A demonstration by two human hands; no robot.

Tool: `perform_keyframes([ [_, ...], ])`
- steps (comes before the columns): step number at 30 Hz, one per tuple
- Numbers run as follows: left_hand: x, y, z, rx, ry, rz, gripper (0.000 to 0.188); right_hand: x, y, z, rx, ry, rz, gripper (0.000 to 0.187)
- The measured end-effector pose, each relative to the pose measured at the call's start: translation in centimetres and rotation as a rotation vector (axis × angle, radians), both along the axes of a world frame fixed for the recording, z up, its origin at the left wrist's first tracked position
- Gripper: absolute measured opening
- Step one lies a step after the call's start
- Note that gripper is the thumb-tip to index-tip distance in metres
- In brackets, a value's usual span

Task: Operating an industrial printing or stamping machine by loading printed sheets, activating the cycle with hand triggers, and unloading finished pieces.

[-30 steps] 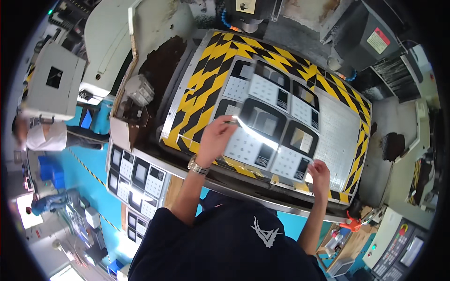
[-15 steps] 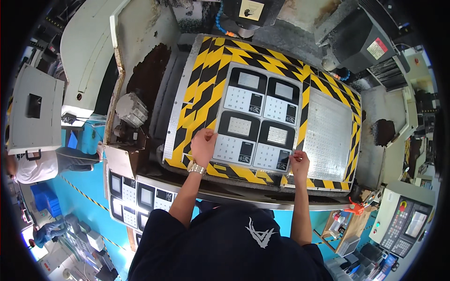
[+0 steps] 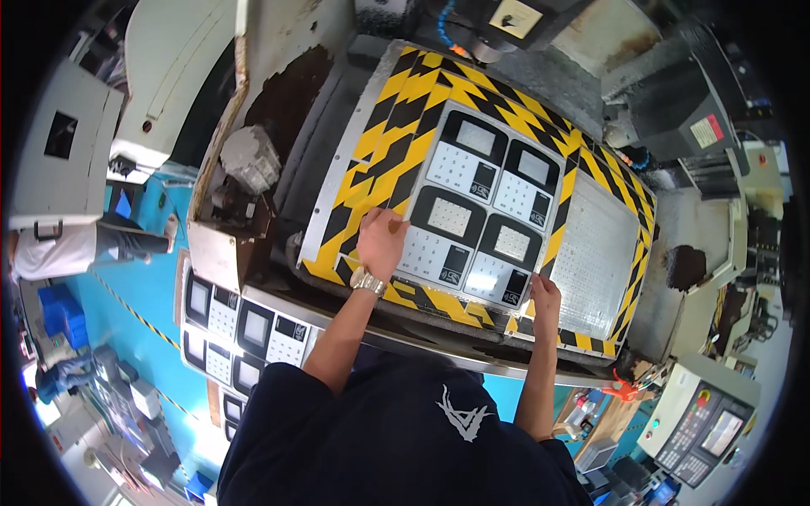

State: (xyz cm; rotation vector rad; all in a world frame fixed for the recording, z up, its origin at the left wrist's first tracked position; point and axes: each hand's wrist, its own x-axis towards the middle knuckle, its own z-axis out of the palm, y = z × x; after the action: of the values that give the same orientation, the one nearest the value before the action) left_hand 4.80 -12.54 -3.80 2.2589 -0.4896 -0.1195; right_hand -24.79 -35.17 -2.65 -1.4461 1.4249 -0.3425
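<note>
A flat sheet of keypad panels (image 3: 488, 204) lies on the machine bed, over a field framed by yellow-and-black tape. Its panels are white and black, in two rows, each with a window and printed keys. At the sheet's left edge, my left hand (image 3: 381, 243) pinches with thumb and fingertips; a metal-band watch (image 3: 369, 281) is on that wrist. My right hand (image 3: 545, 304) has its fingers closed at the lower right corner of the sheet. Through the windows of the nearer panels, a dotted surface shows. Part of the left edge is hidden behind my left fingers.
Right of the sheet is a perforated metal plate (image 3: 597, 244) inside the striped tape (image 3: 371, 181). A spindle head (image 3: 498, 46) hangs at the far side. More keypad sheets (image 3: 232, 325) are stacked at lower left. A control panel (image 3: 709, 430) stands at right; a person (image 3: 63, 253) is far left.
The whole view has shifted and tilted, so the bed appears turned clockwise. Both hands stay at the same edges of the sheet, which shows no clear shift on the bed.
</note>
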Motion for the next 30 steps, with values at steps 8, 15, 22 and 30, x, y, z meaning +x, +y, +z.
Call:
perform_keyframes([
  [8,0.1,-0.6,0.0,0.005,0.000,0.005,0.016,-0.4,-0.8,-0.2,0.101,-0.065,-0.041,0.049],
  [15,0.3,-0.6,-0.6,-0.005,0.033,0.002,0.017,0.9,-0.6,-0.2,0.027,0.104,-0.045,0.042],
  [22,1.0,-0.8,-1.5,0.020,0.191,0.003,0.017,-0.1,-1.4,-3.1,-0.059,0.061,0.096,0.033],
  [30,1.6,-0.5,-1.3,0.058,0.147,-0.061,0.021,0.4,-2.2,-3.3,-0.282,0.177,0.032,0.054],
])
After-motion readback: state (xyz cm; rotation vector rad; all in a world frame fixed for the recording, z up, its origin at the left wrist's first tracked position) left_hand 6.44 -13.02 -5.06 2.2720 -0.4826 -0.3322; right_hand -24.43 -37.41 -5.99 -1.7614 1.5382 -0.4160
